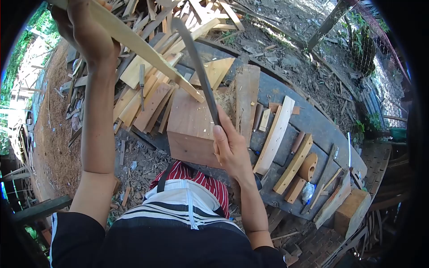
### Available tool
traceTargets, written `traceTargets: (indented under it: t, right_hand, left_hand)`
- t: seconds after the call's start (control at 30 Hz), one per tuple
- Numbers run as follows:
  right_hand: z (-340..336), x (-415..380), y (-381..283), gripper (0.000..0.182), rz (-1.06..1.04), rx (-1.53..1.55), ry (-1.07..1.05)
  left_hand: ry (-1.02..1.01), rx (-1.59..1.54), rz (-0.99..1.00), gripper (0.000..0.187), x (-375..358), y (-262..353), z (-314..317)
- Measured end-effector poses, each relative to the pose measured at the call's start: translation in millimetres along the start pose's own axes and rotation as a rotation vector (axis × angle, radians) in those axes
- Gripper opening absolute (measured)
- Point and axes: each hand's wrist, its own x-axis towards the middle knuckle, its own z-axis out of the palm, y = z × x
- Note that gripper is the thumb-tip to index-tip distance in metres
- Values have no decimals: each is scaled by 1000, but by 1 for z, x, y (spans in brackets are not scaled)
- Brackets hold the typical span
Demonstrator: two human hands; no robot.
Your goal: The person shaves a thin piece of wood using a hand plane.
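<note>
Wooden strip [138, 47] is gripped in the left hand [84, 29] — the right hand [232, 149] clasps a blade [199, 64].

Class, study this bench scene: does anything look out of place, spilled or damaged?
Yes: a crumpled, clear plastic-looking item seems out of place among the wooden pieces on the bench. Left of the large wooden block, boards lie jumbled at many angles.

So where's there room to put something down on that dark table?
There's bare table between the pale plank and the table's outer edge. It's crowded around the rounded, holed wooden piece. The big wooden block is busy too: the held board and dark bar cross in front of it.
</note>
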Motion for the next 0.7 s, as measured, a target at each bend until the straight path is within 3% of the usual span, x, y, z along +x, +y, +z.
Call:
traceTargets:
  t: [0.07, 0.17, 0.2, 0.23, 0.27, 0.3, 0.43, 0.5, 0.53, 0.6, 0.63, 0.7]
  right_hand:
    - [-5, -8, -33, 50, -162, 50, 17]
    - [10, 3, -4, 50, -216, -17, 46]
    - [12, 12, 13, 50, -42, -161, -41]
    - [13, 17, 40, 50, -51, -164, -39]
    - [12, 21, 70, 51, 70, -175, -36]
    - [12, 24, 66, 51, 199, -180, -33]
    - [1, 3, 24, 51, 331, 8, -96]
    - [-1, -3, -15, 50, -14, -39, -43]
    - [1, -3, -19, 50, -15, -34, -47]
    - [5, -5, -26, 50, -311, 39, 59]
    - [8, 1, -10, 50, -322, 33, 52]
    - [20, 21, 43, 49, -91, -215, 13]
  left_hand:
    - [-8, 16, -11, 26, 0, -3, 4]
    - [-9, 38, 13, 27, 5, -7, -2]
    - [-33, -26, -11, 27, 6, -6, -4]
    - [-62, -91, -36, 27, 6, -6, -5]
    - [-13, 40, 46, 26, 5, -6, -10]
    - [-19, 34, 53, 26, 11, -5, -13]
    - [48, 3, -42, 24, 10, -11, -13]
    - [-9, 35, 1, 24, 14, -12, -12]
    - [24, 50, -1, 24, 13, -12, -7]
    - [30, 57, 20, 25, 13, -14, -8]
    - [38, 58, 38, 26, 12, -14, -10]
    - [49, 121, 60, 28, 12, -9, -17]
